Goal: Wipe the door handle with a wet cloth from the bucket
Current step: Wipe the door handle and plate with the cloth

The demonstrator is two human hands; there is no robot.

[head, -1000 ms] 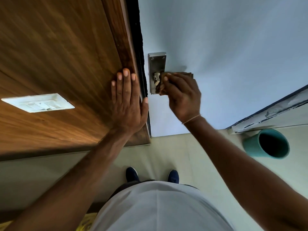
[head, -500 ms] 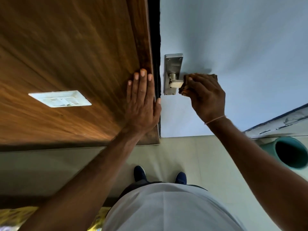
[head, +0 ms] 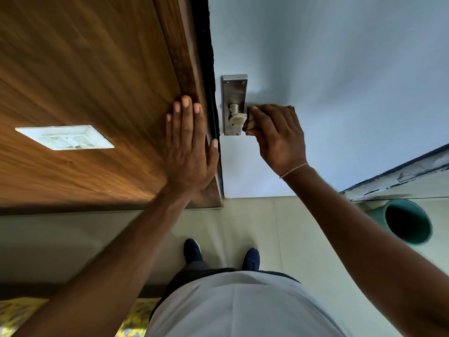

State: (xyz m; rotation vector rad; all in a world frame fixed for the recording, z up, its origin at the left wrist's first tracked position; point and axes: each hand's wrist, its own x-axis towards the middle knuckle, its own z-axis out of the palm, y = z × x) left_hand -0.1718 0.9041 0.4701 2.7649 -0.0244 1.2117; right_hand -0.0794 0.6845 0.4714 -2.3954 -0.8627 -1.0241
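The right hand [head: 279, 137] grips a dark cloth [head: 250, 121] around the door handle [head: 237, 115]; the left hand [head: 189, 144] lies flat, fingers together, on the wooden panel [head: 85, 69]; the teal bucket [head: 405, 222] stands well apart.

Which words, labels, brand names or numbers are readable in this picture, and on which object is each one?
None can be read.
Metal handle plate: no marking visible.
White switch plate: blurred, no text legible.
Teal bucket: no label visible.
Yellow patterned fabric: pattern only, no words.

The left hand [head: 189, 147] flat on the wood frame [head: 179, 57] crowds the door handle's [head: 237, 115] left; its right lies open.
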